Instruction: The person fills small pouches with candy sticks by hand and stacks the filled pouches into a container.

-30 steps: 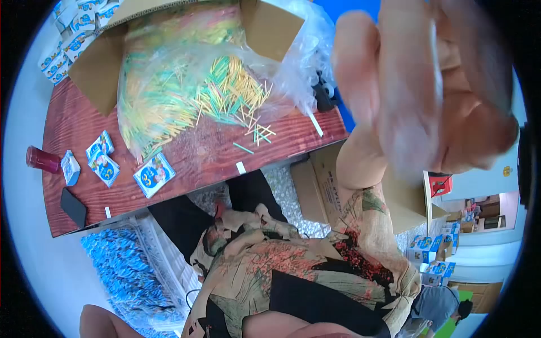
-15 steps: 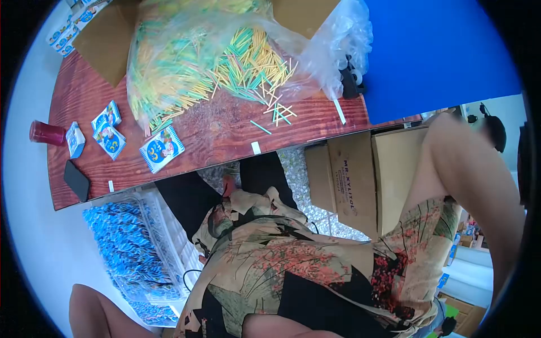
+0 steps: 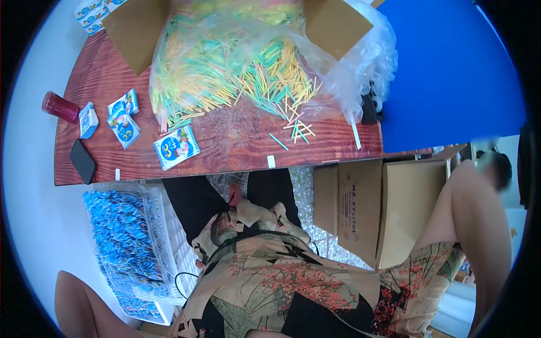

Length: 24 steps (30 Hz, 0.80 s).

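Neither of my hands shows in the view. Only my bent left arm [image 3: 84, 307] at the lower left and my bent right arm [image 3: 476, 225] at the right edge are visible, with the hands cut off. On the dark red wooden table [image 3: 225, 149] in front of me lies a large clear plastic bag [image 3: 197, 62] spilling thin yellow, green and pink sticks [image 3: 290, 62]. A few loose sticks [image 3: 298, 129] are scattered near the front edge. Blue-and-white packets [image 3: 176, 147] lie to the left of the pile.
A red cup [image 3: 61, 107] and a black phone [image 3: 83, 161] are at the table's left. Below it stands a clear bin of blue packets [image 3: 121, 242]. Cardboard boxes [image 3: 355, 208] sit beneath the table, and a blue panel [image 3: 451, 73] is at the right. Another person [image 3: 499, 169] is behind it.
My view has turned, so the table looks more level and the bag sits farther right. The objects on the table keep their places. Both arms appear lower in the view.
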Each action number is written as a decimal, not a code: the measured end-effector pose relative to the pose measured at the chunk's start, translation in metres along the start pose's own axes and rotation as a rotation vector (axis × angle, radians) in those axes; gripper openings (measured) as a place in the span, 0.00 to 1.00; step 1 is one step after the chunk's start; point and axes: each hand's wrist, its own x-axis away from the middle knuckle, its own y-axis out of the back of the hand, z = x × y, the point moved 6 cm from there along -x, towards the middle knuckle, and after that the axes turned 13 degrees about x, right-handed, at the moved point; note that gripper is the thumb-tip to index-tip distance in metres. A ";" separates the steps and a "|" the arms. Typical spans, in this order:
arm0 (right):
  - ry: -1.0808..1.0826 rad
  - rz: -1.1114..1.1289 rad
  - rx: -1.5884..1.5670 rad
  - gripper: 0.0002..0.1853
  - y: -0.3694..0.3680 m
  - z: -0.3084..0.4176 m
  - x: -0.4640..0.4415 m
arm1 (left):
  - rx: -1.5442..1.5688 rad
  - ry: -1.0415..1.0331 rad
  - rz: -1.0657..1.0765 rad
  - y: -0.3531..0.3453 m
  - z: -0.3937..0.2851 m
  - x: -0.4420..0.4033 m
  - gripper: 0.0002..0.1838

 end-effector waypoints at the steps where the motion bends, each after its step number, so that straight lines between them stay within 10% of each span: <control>1: 0.017 0.007 0.003 0.15 -0.003 0.001 0.004 | -0.003 -0.006 -0.001 0.001 -0.001 0.000 0.14; 19: 0.015 -0.217 0.019 0.10 -0.002 -0.030 0.015 | -0.175 -0.147 0.022 0.016 -0.067 -0.021 0.13; 22: -0.216 -0.311 0.084 0.10 -0.012 -0.087 0.019 | -0.347 -0.287 -0.132 0.044 -0.095 -0.039 0.13; 24: -0.586 -0.124 0.154 0.09 -0.056 -0.175 0.044 | -0.999 -0.125 -0.415 0.088 -0.078 -0.025 0.13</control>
